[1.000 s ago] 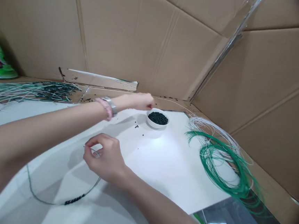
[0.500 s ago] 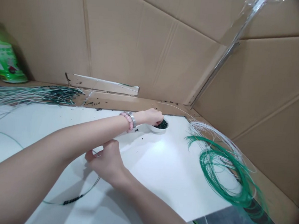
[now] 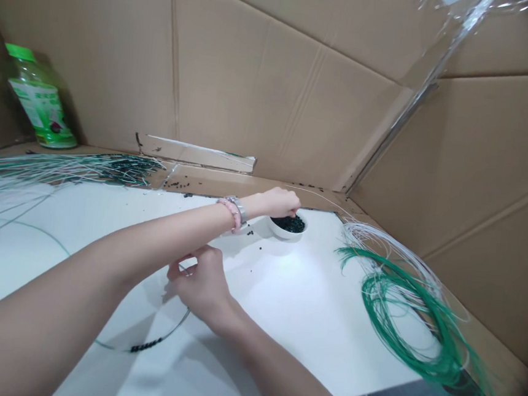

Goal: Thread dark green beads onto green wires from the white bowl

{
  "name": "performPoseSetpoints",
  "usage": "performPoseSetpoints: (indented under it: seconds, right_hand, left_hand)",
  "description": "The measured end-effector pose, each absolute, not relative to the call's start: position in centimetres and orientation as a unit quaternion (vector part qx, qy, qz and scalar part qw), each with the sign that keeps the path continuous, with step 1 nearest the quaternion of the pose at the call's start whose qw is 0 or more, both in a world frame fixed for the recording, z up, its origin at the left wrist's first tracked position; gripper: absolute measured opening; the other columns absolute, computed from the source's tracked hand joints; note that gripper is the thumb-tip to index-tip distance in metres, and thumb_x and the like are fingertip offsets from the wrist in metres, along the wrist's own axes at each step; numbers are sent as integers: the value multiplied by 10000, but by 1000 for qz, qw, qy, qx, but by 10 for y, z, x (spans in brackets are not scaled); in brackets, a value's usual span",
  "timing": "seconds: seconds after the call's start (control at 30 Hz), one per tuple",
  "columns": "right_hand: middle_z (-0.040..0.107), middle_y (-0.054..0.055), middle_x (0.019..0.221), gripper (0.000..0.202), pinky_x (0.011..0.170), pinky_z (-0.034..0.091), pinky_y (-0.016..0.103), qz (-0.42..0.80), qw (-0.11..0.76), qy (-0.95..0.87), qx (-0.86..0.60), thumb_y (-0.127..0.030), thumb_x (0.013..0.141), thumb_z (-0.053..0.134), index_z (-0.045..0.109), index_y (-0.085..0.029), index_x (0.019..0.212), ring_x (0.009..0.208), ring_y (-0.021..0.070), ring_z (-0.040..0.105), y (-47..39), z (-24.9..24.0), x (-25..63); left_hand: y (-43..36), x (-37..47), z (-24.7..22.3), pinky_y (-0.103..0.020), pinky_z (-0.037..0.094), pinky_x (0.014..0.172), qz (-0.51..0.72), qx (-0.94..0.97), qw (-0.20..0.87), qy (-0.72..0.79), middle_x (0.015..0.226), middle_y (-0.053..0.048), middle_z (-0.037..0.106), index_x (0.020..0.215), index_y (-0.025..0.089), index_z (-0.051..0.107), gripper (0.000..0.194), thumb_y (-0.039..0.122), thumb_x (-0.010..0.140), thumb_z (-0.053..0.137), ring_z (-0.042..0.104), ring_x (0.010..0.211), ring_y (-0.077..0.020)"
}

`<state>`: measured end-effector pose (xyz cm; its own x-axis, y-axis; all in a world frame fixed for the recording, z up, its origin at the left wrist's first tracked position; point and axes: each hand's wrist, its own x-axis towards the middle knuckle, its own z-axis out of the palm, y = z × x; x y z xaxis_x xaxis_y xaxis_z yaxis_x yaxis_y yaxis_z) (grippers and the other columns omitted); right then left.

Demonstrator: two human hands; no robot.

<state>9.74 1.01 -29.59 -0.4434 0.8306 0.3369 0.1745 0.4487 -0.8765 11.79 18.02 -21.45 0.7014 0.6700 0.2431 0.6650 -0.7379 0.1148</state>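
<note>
My left hand (image 3: 284, 203), with a pink bracelet and a silver band at its wrist, is over the rim of a white bowl (image 3: 287, 234) of small dark beads (image 3: 292, 224). Its fingers are pressed together; whatever is between them is too small to tell. Beneath my left forearm, my right hand (image 3: 202, 282) pinches a thin greenish cord (image 3: 173, 329). The cord curves down below the hand. A short row of dark beads (image 3: 146, 345) is threaded on it, near the white board.
Loose beads (image 3: 250, 232) lie left of the bowl. Coils of green wire (image 3: 440, 343) and white wire (image 3: 394, 240) rest on the right. A bundle of beaded strands (image 3: 128, 169) and a green bottle (image 3: 45, 108) are at the back left. Cardboard walls (image 3: 237, 85) stand behind.
The view has shifted, so the scene sits further right in the picture. My left hand has lifted slightly at the bowl, showing more of the beads. My right hand keeps its pinch.
</note>
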Motion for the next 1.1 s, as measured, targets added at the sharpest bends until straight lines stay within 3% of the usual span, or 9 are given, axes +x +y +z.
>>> performPoseSetpoints:
  seconds: [0.2,0.3,0.37,0.43,0.57,0.7,1.1]
  right_hand:
    - [656,24,735,99,551,501,209,378,452,-736,-332,-163,691,522,621,-172,692,682,137,619,15,-296,98]
    - [646,28,722,81,512,485,192,397,479,-707,-337,-157,695,535,615,-159,688,663,130,605,13,-290,100]
    - [650,32,739,81,522,485,190,406,496,-687,-341,-174,726,543,619,-156,706,697,134,615,9,-283,101]
    - [661,34,777,86,546,492,191,411,510,-674,-341,-198,762,551,625,-161,737,752,139,627,4,-278,103]
    - [668,37,870,66,610,522,206,411,528,-673,-315,-208,797,565,618,-178,771,853,144,632,-3,-274,104]
    - [666,46,911,55,643,555,221,415,517,-682,-309,-203,805,577,616,-185,771,893,147,633,-6,-275,103]
    - [661,27,858,78,609,608,220,439,494,-686,-304,-127,773,593,626,-195,755,813,127,647,-11,-278,102]
  left_hand:
    - [132,28,-182,-212,375,605,373,820,38,432,805,-67,644,894,98,619,270,296,885,434,527,684,-110]
    - [82,-19,-196,-177,338,541,616,611,237,436,654,11,557,764,117,619,198,315,771,621,447,568,-62]
    - [48,-37,-215,-157,325,514,677,487,354,424,648,29,538,700,124,606,219,321,703,701,424,542,-41]
    - [19,-43,-237,-137,345,526,676,381,475,415,642,31,543,685,120,622,266,328,626,777,441,553,-32]
    - [-17,-37,-271,-147,409,570,643,336,545,420,633,6,568,716,103,672,340,376,575,818,493,579,-49]
    - [-31,-33,-283,-129,436,626,629,282,616,382,647,9,575,679,120,681,275,341,596,822,508,611,-42]
    - [-43,-36,-284,-125,418,594,596,236,677,362,594,15,553,610,121,663,252,317,607,821,492,584,-39]
